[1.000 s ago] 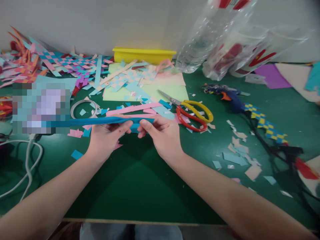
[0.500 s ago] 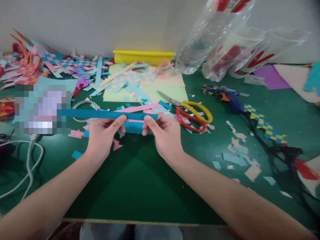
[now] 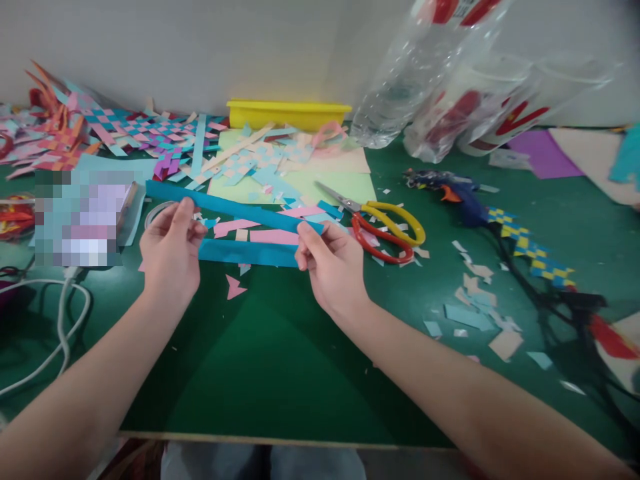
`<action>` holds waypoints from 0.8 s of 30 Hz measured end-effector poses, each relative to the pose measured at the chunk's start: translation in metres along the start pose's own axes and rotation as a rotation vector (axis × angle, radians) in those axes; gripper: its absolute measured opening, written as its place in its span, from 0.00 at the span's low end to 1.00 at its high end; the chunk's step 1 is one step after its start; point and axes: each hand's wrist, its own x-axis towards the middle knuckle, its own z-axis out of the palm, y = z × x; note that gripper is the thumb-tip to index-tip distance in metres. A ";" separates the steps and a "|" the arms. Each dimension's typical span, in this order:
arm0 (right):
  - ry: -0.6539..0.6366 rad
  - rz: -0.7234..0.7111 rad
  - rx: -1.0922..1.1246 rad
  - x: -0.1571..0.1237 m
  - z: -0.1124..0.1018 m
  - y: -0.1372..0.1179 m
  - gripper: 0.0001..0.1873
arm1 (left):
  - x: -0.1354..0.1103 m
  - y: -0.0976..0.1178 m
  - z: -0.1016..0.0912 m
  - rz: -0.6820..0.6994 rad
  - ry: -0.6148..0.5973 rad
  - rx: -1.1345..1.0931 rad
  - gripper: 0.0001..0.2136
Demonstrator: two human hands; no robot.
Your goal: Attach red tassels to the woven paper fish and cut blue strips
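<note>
My left hand (image 3: 170, 250) pinches the left part of a long blue paper strip (image 3: 235, 208) held above the green table (image 3: 280, 360). My right hand (image 3: 333, 263) pinches the strip's right end, fingers closed on it. A second, wider blue strip (image 3: 247, 253) lies flat on the table just below, between my two hands. Pink paper pieces (image 3: 273, 236) lie between the two blue strips.
Yellow and red scissors (image 3: 383, 223) lie right of my right hand. A tape roll (image 3: 157, 213) sits behind my left hand. Woven paper mats (image 3: 145, 130), a yellow tray (image 3: 287, 112), clear plastic bottles (image 3: 450, 87), a blue glue gun (image 3: 457, 193) and white cables (image 3: 55, 327) surround the work area.
My left hand slid left along the strip, and the hands spread apart. The held strip now tilts up to the left, exposing the wider blue strip lying below.
</note>
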 end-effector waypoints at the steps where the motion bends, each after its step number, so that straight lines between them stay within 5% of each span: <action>1: 0.004 -0.004 0.004 0.000 0.000 0.000 0.17 | 0.004 0.001 -0.002 0.017 0.027 0.013 0.08; 8: 0.037 -0.009 0.087 0.004 0.001 -0.004 0.18 | 0.025 0.009 -0.014 0.096 0.266 0.016 0.08; 11: 0.004 0.012 0.079 0.005 0.001 -0.005 0.17 | 0.014 0.012 -0.011 0.390 0.226 0.169 0.06; 15: -0.096 0.030 -0.035 0.003 -0.001 -0.004 0.14 | -0.012 0.012 -0.004 0.979 -0.050 0.597 0.02; 17: -0.164 0.027 -0.138 0.001 -0.001 -0.006 0.15 | -0.021 0.010 -0.001 1.158 -0.294 0.861 0.06; 20: -0.254 0.038 -0.254 -0.004 0.000 -0.011 0.16 | -0.025 0.004 0.003 1.182 -0.630 1.110 0.10; 24: -0.200 0.057 -0.214 -0.007 0.001 -0.015 0.20 | -0.024 -0.002 0.004 0.984 -0.793 1.232 0.11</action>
